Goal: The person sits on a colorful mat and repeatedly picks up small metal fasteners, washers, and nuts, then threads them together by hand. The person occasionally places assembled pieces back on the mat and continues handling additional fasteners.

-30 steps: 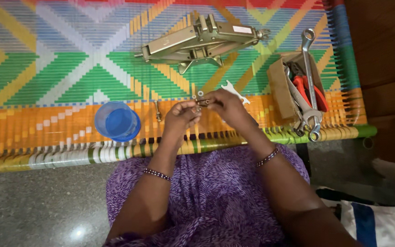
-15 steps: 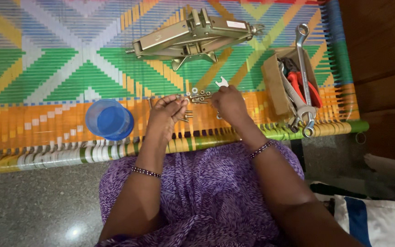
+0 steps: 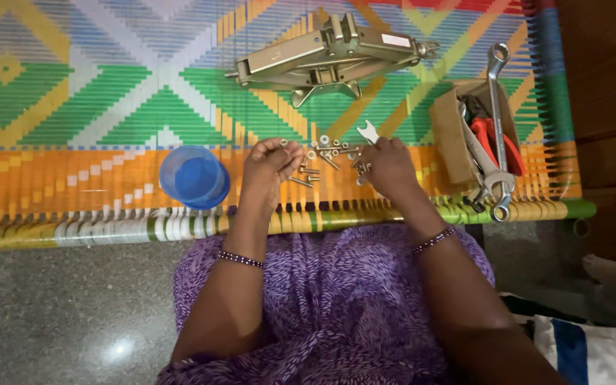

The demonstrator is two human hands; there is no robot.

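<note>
My left hand (image 3: 271, 165) rests on the woven mat (image 3: 94, 100), palm up, pinching a small metal nut at its fingertips. My right hand (image 3: 388, 167) lies palm down on the mat, fingers curled over small metal bolts at its left edge. Between the two hands lie several loose bolts and nuts (image 3: 322, 153). A small open-end spanner (image 3: 368, 131) pokes out just above my right hand. Whether the right hand grips a bolt is hidden by its fingers.
A blue plastic cup (image 3: 194, 177) lies on the mat left of my left hand. A metal scissor jack (image 3: 329, 57) sits farther up. A cardboard box (image 3: 449, 135) at right holds spanners and red-handled pliers. The mat's edge runs along my purple-clad lap.
My hands have separated from working together above the mat; both now rest on it, the left moved left with a nut, the right settled over the bolts.
</note>
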